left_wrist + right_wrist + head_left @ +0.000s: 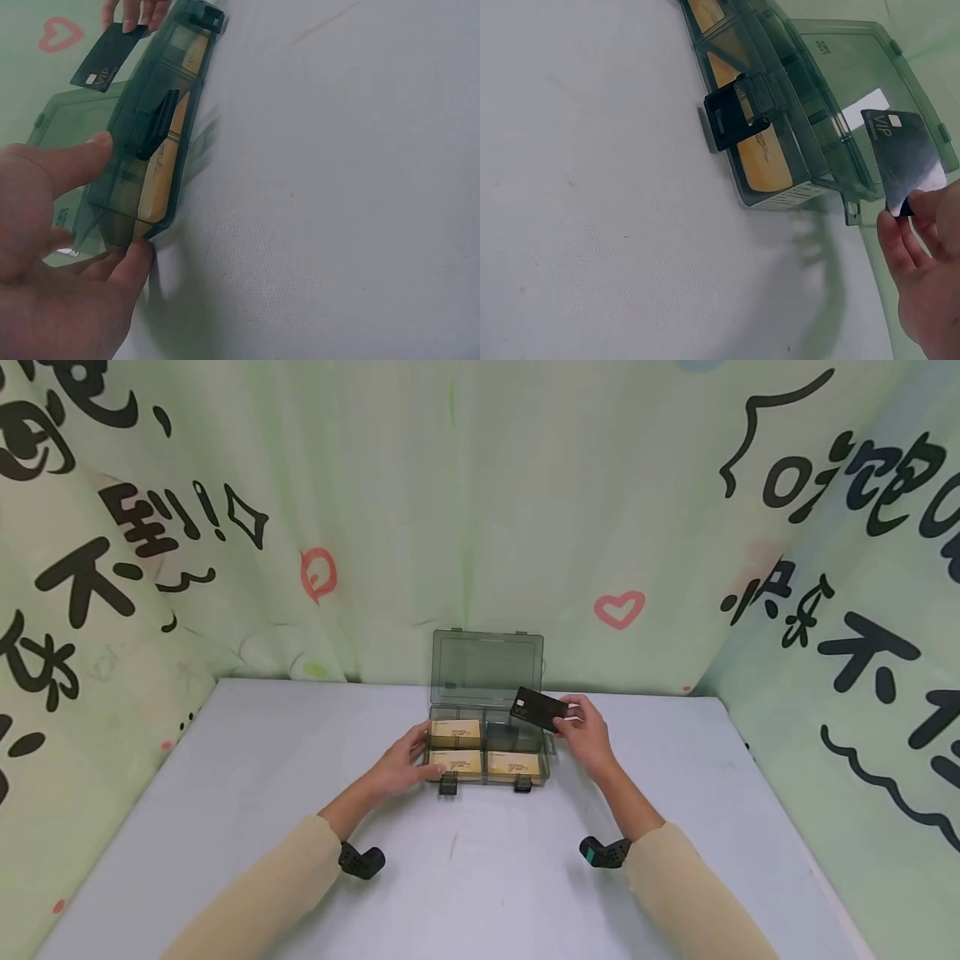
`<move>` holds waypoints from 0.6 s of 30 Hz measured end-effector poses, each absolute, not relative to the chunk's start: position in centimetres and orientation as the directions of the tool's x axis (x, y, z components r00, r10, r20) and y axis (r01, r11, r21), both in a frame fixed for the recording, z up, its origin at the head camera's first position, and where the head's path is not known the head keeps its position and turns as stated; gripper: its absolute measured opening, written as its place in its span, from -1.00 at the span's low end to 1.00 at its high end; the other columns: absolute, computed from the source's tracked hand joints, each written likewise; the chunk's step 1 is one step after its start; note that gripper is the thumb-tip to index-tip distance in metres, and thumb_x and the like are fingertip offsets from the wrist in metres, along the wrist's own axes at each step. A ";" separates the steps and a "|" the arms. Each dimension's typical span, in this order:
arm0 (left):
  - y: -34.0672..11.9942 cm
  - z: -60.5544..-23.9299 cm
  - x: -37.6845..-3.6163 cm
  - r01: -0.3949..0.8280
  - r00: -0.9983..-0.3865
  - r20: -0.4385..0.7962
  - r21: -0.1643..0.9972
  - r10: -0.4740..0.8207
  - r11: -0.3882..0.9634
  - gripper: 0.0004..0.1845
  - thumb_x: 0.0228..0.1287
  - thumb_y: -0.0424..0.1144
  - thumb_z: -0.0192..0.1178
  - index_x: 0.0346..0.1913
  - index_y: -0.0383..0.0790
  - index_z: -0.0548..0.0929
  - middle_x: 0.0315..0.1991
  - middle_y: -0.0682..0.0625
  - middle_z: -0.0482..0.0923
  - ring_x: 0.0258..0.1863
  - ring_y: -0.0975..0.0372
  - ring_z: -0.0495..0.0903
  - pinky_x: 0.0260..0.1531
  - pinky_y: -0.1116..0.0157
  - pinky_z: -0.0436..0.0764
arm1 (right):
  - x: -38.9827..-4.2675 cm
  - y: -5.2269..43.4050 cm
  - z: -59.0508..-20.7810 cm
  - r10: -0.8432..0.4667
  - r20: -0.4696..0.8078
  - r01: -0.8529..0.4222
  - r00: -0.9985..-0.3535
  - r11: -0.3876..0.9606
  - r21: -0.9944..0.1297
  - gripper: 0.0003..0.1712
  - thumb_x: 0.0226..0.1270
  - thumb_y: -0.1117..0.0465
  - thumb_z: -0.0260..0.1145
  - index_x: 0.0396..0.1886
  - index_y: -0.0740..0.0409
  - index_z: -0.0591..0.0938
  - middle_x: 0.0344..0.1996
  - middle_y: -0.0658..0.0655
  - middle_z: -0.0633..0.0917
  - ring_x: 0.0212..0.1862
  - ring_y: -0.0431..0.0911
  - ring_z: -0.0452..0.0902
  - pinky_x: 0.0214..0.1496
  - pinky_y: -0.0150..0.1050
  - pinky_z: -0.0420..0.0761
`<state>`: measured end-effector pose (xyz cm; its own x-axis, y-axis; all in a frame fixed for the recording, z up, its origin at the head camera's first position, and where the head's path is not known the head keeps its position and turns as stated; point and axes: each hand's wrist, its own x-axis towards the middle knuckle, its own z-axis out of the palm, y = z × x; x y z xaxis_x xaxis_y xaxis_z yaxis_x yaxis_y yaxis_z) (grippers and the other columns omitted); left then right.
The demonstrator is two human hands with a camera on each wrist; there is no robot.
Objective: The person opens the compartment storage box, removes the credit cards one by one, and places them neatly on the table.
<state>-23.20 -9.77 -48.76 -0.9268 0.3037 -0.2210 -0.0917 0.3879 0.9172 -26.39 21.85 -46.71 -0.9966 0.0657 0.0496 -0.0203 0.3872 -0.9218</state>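
- Head camera: my left hand (405, 766) braces the left end of the smoky plastic organiser box (487, 752), fingers against its side wall and thumb at the near corner, which I judge keeps it from sliding on the grey table (480, 860). The box sits toward the table's far edge, its lid (486, 667) standing open against the printed backdrop (480, 485). Three compartments hold gold cards (455, 732); the far-right one looks empty of gold.
- Head camera, right side: my right hand (585, 735) pinches a black card (537, 708) by its right edge, tilted, above the box's far-right corner.
- Left wrist camera: the left hand's fingers (71, 161) wrap the box end, thumb (135, 259) at its bottom corner; the black card (107, 56) shows beyond, apart from the box wall.
- Right wrist camera: fingertips (900, 225) hold the black card (901, 161), its "VIP" lettering facing the lens, just over the open lid (855, 67). A dark latch (735, 116) hangs off the near wall, undone.
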 end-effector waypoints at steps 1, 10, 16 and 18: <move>-9.7 -48.7 -23.2 -0.091 -0.926 -0.221 0.917 0.305 0.387 -0.06 0.25 -0.21 0.31 0.55 0.00 -0.05 0.54 -0.18 -0.01 0.53 -0.04 0.03 0.48 -0.01 0.11 | -26.4 22.0 -46.7 0.077 0.053 -0.019 -0.996 0.384 -0.923 -0.60 0.37 0.42 0.18 0.19 0.26 0.42 -0.10 0.33 0.57 -0.13 -0.03 0.63 0.00 -0.04 0.71; -9.7 -48.6 -23.1 -0.087 -0.932 -0.216 0.914 0.293 0.397 -0.07 0.24 -0.22 0.31 0.55 0.00 -0.03 0.54 -0.18 0.02 0.52 -0.03 0.06 0.48 0.01 0.12 | -26.4 23.0 -46.8 0.121 0.084 -0.031 -0.989 0.389 -0.921 -0.64 0.35 0.45 0.15 0.14 0.26 0.49 -0.18 0.30 0.57 -0.28 -0.21 0.60 -0.24 -0.43 0.69; -9.7 -48.7 -23.3 -0.096 -0.932 -0.223 0.912 0.285 0.399 -0.05 0.24 -0.20 0.32 0.56 0.02 -0.06 0.53 -0.19 0.03 0.52 -0.03 0.06 0.47 -0.01 0.15 | -26.4 23.5 -47.0 0.147 0.072 0.000 -0.987 0.440 -0.898 -0.65 0.37 0.41 0.16 0.13 0.22 0.50 -0.17 0.27 0.58 -0.30 -0.18 0.58 -0.26 -0.44 0.65; -9.7 -48.7 -23.3 -0.103 -0.931 -0.230 0.909 0.282 0.403 -0.03 0.24 -0.20 0.32 0.56 0.02 -0.08 0.53 -0.19 0.03 0.52 -0.03 0.06 0.46 -0.01 0.16 | -26.4 23.7 -47.1 0.153 0.078 0.000 -0.985 0.451 -0.892 -0.66 0.37 0.42 0.16 0.12 0.22 0.51 -0.18 0.29 0.60 -0.34 -0.21 0.57 -0.26 -0.42 0.65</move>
<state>-23.32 -9.68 -48.73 -0.9312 0.2824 -0.2304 -0.1028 0.4030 0.9094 -26.40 23.67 -47.08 -0.9852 0.1529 0.0778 -0.0004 0.4514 -0.8923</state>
